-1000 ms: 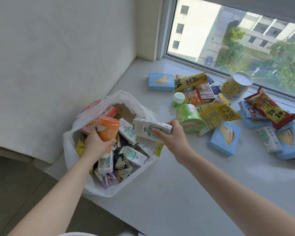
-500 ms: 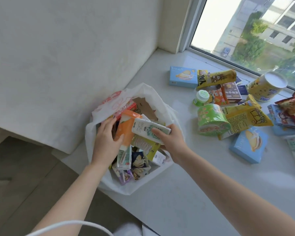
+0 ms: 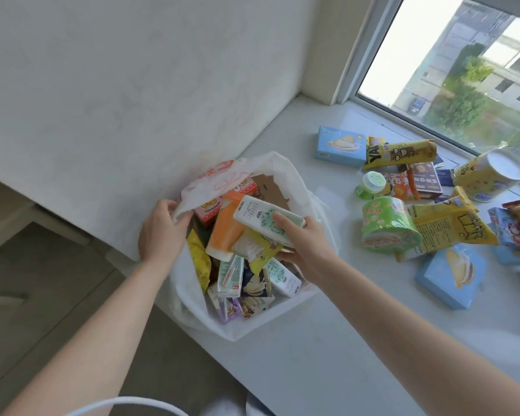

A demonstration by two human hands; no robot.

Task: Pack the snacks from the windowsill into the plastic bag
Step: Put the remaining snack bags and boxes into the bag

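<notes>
At the near left edge of the windowsill (image 3: 312,349): white plastic bag (image 3: 240,325), mouth open, crammed with snacks.

Inside the bag, front to back:
- purple pouch (image 3: 227,310) at the front
- two small drink cartons (image 3: 230,276), standing side by side
- yellow packet (image 3: 200,262) along the left wall
- orange cup (image 3: 227,229), tilted, pale base nearest
- red box (image 3: 210,205) at the back, partly under the rim

Left hand (image 3: 162,232): fingers and thumb pinching the bag's left rim, plastic lifted.

Right hand (image 3: 305,247): curled round a white-and-green milk carton (image 3: 261,219), held flat over the bag's mouth, directly above the orange cup. Contact between the two not discernible.

Right of the bag, loose on the sill:
- blue box (image 3: 454,274), nearest
- green tub (image 3: 388,226) on its side, touching a large yellow bag (image 3: 454,232)

Further back:
- small green-lidded cup (image 3: 371,184)
- brown box (image 3: 425,181)
- long yellow wrapper (image 3: 403,153), overlapping the end of a second blue box (image 3: 339,145) nearest the wall corner
- yellow can (image 3: 490,175) with white lid, tilted, close to the window frame

At the right border: more packets, cut off.

Beyond: window (image 3: 463,70).
</notes>
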